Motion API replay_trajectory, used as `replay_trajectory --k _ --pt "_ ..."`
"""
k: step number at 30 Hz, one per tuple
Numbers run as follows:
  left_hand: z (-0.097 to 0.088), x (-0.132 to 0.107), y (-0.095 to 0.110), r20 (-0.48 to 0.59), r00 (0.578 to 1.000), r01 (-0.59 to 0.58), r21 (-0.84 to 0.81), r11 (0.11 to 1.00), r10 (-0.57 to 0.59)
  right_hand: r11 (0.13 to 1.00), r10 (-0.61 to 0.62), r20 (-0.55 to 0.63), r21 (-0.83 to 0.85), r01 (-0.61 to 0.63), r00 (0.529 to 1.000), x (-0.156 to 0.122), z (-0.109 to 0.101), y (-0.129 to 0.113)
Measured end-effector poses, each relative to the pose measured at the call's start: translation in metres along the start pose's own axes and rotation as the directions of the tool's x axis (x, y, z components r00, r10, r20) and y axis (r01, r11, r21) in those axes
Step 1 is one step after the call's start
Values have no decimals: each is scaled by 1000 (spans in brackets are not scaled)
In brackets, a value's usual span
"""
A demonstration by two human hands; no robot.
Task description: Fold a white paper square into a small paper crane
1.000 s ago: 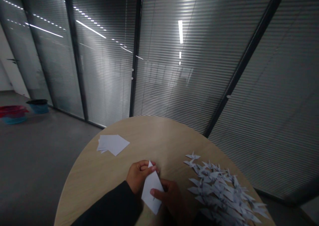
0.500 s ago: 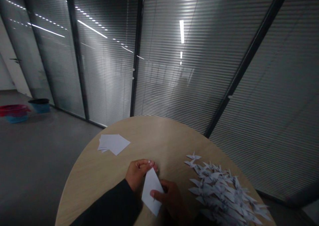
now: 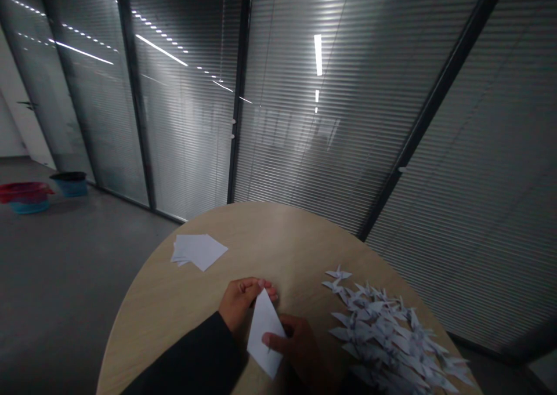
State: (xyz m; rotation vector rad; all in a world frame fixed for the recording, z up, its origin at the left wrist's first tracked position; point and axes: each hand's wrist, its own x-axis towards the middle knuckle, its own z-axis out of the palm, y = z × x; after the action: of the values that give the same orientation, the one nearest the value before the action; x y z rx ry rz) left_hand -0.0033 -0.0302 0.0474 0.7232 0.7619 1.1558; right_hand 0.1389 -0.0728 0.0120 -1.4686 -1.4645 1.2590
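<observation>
A folded sheet of white paper (image 3: 262, 319), kite-like in outline with a pointed top, is held between my hands above the round table. My left hand (image 3: 242, 300) pinches its upper tip between thumb and fingers. Lower down, my right hand (image 3: 292, 344) grips the right edge, thumb on the front and fingers behind. To the right lies a heap of folded white paper cranes (image 3: 391, 331), several of them overlapping. A small stack of white paper sheets (image 3: 200, 250) rests at the far left of the table.
The round wooden table (image 3: 278, 227) stands close to a glass partition with blinds (image 3: 313, 163). On the floor at the left are a blue bin with a red liner (image 3: 28, 196) and a blue bin with a black liner (image 3: 70, 184).
The paper's tip, which stuck up past my left fingers, is now folded down or covered by the thumb. My left fingers shifted slightly; my right hand stayed put.
</observation>
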Motion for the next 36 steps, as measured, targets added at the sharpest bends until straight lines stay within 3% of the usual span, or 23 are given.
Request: replay_trajectory --k 9,17,21,26,31,36 --pt "2 0 -2 -35 999 -6 -44 999 5 999 9 49 37 -11 999 -2 -1 -5" --pt "-4 3 -12 -67 994 -81 41 996 83 998 10 74 64 -15 997 -2 2 -3" --pt "-2 3 -10 -83 995 -53 2 999 53 998 25 57 61 -28 998 -3 1 -7" --pt "-5 7 -11 -41 999 20 -12 1000 -21 995 17 35 93 -21 999 -2 -1 -3" --pt "-9 9 -14 118 993 -4 167 986 -16 996 30 -44 90 -26 999 1 -3 3" --pt "-7 4 -13 114 993 -24 288 957 -9 995 38 -38 99 -34 999 3 -6 4"
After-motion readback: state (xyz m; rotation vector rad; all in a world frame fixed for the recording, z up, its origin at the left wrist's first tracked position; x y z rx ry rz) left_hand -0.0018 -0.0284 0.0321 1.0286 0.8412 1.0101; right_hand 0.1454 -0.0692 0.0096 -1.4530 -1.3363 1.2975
